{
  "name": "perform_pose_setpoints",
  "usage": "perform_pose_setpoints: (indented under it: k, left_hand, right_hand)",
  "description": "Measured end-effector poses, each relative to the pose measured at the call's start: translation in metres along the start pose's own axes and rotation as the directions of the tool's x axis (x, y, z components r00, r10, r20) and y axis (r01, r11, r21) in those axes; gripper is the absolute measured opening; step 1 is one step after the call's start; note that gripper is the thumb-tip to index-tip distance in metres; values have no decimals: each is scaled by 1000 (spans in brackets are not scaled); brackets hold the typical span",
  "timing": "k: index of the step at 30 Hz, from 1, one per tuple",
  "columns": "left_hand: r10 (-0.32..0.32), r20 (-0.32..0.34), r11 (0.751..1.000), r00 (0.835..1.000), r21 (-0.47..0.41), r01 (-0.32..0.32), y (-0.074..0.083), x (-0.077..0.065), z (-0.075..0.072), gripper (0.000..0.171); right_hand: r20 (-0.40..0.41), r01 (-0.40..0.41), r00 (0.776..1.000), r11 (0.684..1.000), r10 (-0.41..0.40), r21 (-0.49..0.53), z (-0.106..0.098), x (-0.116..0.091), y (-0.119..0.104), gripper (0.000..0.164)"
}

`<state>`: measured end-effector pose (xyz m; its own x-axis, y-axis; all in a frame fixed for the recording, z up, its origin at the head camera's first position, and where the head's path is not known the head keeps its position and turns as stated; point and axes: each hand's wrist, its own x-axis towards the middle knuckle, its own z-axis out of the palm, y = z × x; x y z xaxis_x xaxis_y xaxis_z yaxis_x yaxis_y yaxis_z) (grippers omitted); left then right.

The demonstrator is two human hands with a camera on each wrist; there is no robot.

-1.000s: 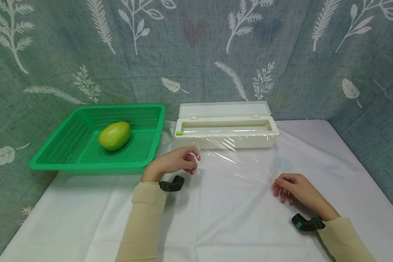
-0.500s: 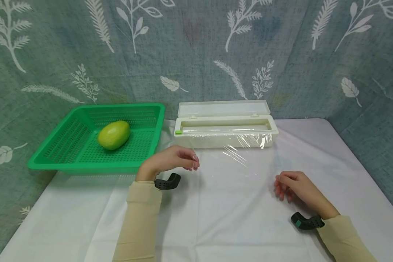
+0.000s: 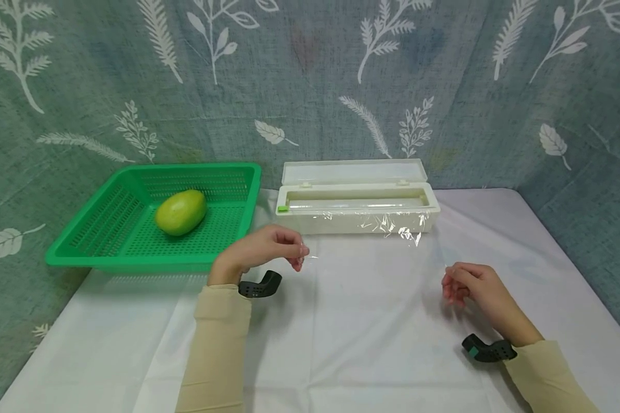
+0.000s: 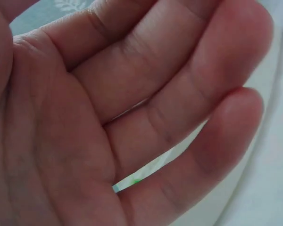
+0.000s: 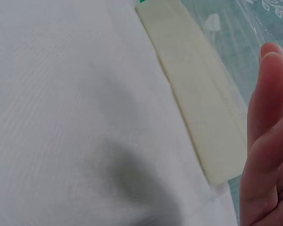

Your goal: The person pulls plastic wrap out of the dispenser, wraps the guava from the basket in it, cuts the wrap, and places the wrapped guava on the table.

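Note:
A clear sheet of plastic wrap [image 5: 254,21] runs to the pinched thumb and finger of my right hand [image 3: 472,287]. My left hand [image 3: 268,249] pinches another part of the wrap, and a thin glint shows at its fingertips. Most of the sheet between the hands is too transparent to trace. Behind the hands stands a long cream plastic wrap dispenser [image 3: 315,223] with its lid [image 3: 355,171] raised. Bright creases of film glint across its front. In the left wrist view my palm and curled fingers [image 4: 226,52] fill the picture, with the pinch itself out of frame.
A green basket [image 3: 232,259] with a yellow-green mango [image 3: 182,212] in it stands left of the dispenser, just beyond my left wrist. A small green tab [image 3: 283,209] sits at the dispenser's left end. The white-covered table [image 3: 372,344] meets a patterned curtain [image 3: 310,103] behind.
The long glints of film stretched from the dispenser toward the hands have shrunk to creases at its front. My left hand has shifted left and slightly up; my right hand has moved slightly right and up.

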<state>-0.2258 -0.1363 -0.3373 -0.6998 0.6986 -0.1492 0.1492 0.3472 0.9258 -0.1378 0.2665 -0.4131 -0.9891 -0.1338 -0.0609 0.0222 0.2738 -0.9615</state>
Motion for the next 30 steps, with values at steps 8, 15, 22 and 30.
perform_pose_setpoints:
  k: [8, 15, 22, 30]
  left_hand:
    - [57, -37, 998, 998, 11, -56, 4, -1, -1, 35]
    - [117, -99, 993, 988, -20, -119, 4, -4, -6, 30]
    - [193, -137, 977, 972, -61, -203, 4, -5, -9, 28]
    - [161, -271, 973, 949, -118, -199, 9, -7, -8, 32]
  right_hand:
    - [-24, 103, 995, 990, -101, 95, -2, -4, -4, 41]
    - [-36, 170, 985, 975, -167, 140, -4, -7, -11, 38]
    - [-46, 198, 980, 934, -193, 299, -2, -10, -22, 31]
    - [-77, 281, 959, 867, -274, 411, -3, -13, -34, 27]
